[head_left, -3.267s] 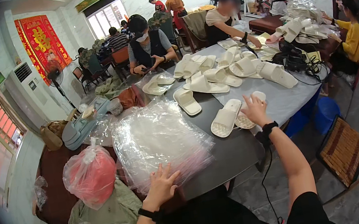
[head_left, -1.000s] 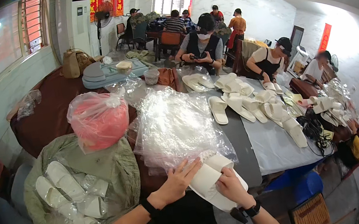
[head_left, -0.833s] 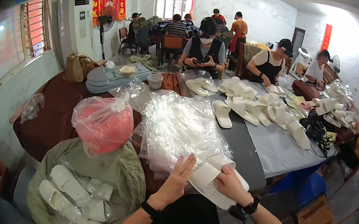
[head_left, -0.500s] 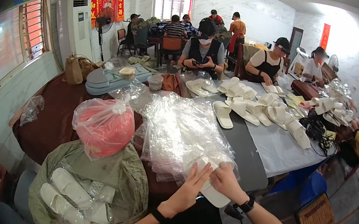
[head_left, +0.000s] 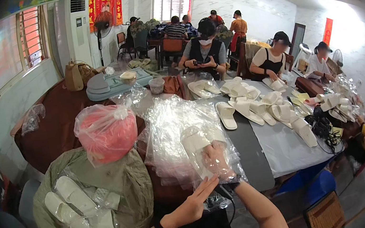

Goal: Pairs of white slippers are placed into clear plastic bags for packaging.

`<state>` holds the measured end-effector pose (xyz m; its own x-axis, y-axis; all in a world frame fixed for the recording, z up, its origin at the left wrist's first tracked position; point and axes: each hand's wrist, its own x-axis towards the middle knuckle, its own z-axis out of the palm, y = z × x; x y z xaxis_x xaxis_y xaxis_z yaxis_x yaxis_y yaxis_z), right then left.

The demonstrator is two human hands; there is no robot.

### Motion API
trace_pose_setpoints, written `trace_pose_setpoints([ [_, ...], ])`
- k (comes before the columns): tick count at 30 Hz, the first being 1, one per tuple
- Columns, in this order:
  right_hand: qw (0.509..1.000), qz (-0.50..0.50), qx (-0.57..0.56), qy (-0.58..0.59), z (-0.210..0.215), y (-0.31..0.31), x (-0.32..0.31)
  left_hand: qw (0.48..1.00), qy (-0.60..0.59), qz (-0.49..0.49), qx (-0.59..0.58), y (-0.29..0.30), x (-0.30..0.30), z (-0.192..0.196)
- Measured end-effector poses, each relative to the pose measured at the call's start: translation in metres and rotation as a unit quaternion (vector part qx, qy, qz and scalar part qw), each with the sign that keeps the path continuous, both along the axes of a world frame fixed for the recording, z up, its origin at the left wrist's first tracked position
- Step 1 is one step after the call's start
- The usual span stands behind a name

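A pair of white open-toe slippers (head_left: pixel 193 145) lies inside a clear plastic bag on top of a stack of clear bags (head_left: pixel 160 139) on the table. My right hand (head_left: pixel 217 160) reaches into that bag up to the wrist, its fingers curled at the slippers; the plastic partly blurs the grip. At the bag's near edge, my left hand (head_left: pixel 193 207) has its fingers stretched out and touches the plastic by the opening.
To the left, a green woven sack (head_left: pixel 132 190) holds bagged white slippers. Beside it sits a pink-filled plastic bag (head_left: pixel 106 134). Loose white slippers (head_left: pixel 282 110) spread along the table at right, near black cables (head_left: pixel 323 131). Co-workers sit across and farther right.
The slippers have moved forward, deeper into the clear bag, with my right hand following them inside. My left hand has shifted nearer to me, from the slippers to the bag's near edge.
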<state>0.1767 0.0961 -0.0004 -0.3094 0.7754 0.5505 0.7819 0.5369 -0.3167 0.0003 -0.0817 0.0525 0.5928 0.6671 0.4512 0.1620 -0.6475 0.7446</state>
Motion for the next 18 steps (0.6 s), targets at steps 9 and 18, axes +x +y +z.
trace_pose_setpoints([
  [9, 0.997, -0.059, -0.02, -0.04, -0.066, 0.019, 0.0, 0.966, 0.255, -0.047, 0.004, -0.02, -0.022, -0.04],
  [18, 0.987, 0.076, -0.091, 0.107, -0.007, -0.111, 0.065, 0.926, 0.264, 0.171, 0.207, 0.019, -0.032, -0.028],
])
